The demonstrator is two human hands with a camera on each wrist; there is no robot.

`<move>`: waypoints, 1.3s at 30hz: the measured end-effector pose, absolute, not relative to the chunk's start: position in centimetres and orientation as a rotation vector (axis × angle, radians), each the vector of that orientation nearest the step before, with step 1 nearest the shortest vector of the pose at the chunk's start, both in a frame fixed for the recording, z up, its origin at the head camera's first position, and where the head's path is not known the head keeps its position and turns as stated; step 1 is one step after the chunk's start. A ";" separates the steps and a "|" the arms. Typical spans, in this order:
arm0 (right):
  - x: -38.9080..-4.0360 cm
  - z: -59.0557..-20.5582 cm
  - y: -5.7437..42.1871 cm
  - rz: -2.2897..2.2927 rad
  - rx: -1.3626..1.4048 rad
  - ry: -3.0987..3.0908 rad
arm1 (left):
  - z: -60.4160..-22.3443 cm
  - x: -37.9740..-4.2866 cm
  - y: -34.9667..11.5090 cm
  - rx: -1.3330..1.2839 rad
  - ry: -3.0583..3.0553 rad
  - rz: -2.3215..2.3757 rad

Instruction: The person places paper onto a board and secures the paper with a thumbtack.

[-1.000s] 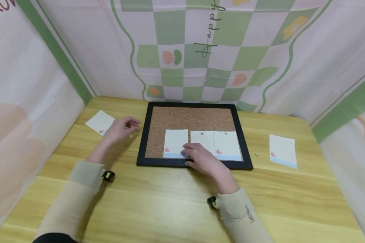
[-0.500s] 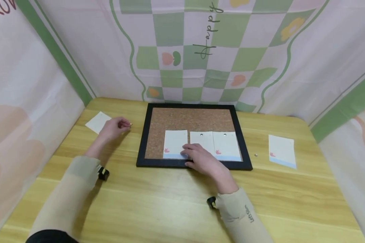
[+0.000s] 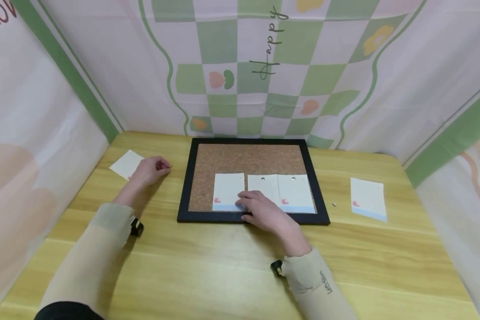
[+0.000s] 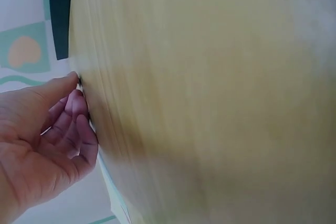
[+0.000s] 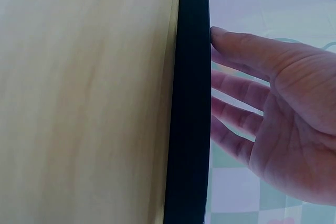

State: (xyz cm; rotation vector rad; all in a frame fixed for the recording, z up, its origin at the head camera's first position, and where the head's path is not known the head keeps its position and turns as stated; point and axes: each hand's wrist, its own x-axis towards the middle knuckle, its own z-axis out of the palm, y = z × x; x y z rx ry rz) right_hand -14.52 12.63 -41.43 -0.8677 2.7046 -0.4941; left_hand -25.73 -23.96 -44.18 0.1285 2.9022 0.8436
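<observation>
Left of the corkboard (image 3: 248, 156), my left hand (image 3: 149, 171) pinches a small thumbtack (image 3: 170, 166) between thumb and fingertips, low over the table. In the left wrist view that tack (image 4: 79, 81) is a tiny dark bit at the thumb tip. My right hand (image 3: 264, 211) rests its fingertips on the right edge of a white card (image 3: 228, 189), with the thumb at the board's black frame. That card shows no tack. Beside it, partly under my right hand, are two more cards, a middle one (image 3: 260, 184) and a right one (image 3: 298, 191), each with a silver tack near its top.
On the table, a loose card (image 3: 126, 163) lies at the left, partly behind my left hand. To the right of the board are a single loose tack (image 3: 334, 205) and another card (image 3: 369, 198). A patterned cloth (image 3: 252, 84) hangs behind the board.
My left hand has moved a little to the left, over the loose card's edge, and its fingers have drawn together on the tack. The right hand stays in place on the card.
</observation>
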 end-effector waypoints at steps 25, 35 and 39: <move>-14.6 -41.5 12.5 -0.489 -0.893 2.701 | -43.3 -24.9 -24.7 0.053 2.833 0.822; -14.6 -41.7 12.5 -0.485 -0.911 2.715 | -43.6 -25.1 -24.8 0.078 2.819 0.864; -14.6 -41.6 12.6 -0.482 -0.905 2.715 | -43.7 -25.0 -24.9 0.068 2.814 0.903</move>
